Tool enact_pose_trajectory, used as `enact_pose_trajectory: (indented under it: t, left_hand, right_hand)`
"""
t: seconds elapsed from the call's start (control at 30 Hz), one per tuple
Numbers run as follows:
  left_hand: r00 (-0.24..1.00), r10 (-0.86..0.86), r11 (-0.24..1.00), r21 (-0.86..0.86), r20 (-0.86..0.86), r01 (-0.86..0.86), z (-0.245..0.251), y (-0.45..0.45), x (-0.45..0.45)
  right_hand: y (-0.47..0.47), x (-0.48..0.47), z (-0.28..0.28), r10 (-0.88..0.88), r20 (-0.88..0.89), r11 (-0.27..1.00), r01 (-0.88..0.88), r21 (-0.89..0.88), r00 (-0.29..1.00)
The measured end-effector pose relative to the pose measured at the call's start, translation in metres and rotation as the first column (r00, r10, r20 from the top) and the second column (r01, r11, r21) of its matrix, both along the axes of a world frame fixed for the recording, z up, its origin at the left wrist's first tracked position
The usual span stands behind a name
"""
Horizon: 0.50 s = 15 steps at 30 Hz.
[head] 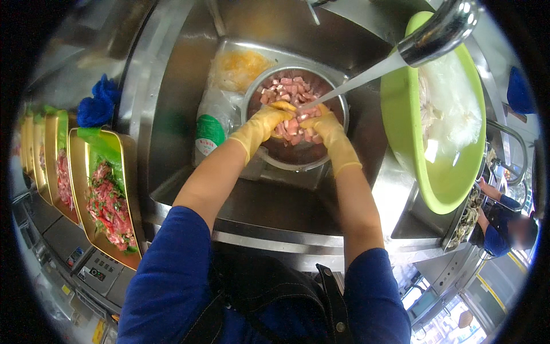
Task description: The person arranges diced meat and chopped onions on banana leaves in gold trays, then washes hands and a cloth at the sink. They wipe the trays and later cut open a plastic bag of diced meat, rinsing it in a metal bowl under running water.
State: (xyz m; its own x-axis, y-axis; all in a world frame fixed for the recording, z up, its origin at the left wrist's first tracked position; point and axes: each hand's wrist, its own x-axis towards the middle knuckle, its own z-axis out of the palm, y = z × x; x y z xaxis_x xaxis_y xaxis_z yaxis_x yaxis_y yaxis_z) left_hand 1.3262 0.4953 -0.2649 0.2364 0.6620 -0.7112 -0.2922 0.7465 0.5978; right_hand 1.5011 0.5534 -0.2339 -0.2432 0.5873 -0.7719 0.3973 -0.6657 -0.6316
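Both of my hands wear yellow rubber gloves and reach into a round stainless-steel bowl on the floor of the sink. Pinkish diced meat lies heaped toward the bowl's far side. My left hand and my right hand cup more of the cubes between them, in the middle of the bowl. Some fingers are hidden by the meat. From a chrome faucet, a stream of water falls onto the meat by my hands.
Left of the bowl lie a clear plastic bag with yellowish contents and a printed plastic package. A green basin holding clear plastic stands right. Gold trays of sliced meat and a blue cloth are left. Another person works far right.
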Motion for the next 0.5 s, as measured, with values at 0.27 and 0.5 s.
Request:
enact_pose_trajectory:
  t: [0.27,0.5]
  left_hand:
    - [0.965,-0.210,0.976,-0.098,-0.159,0.196,0.049,0.016,-0.028]
    - [0.858,-0.007,1.000,-0.001,-0.513,0.008,0.043,0.015,-0.037]
  right_hand:
    - [0.029,-0.001,0.044,0.268,0.091,0.944,-0.280,0.172,0.959]
    - [0.035,-0.030,0.059,0.330,0.026,0.904,-0.324,0.278,0.944]
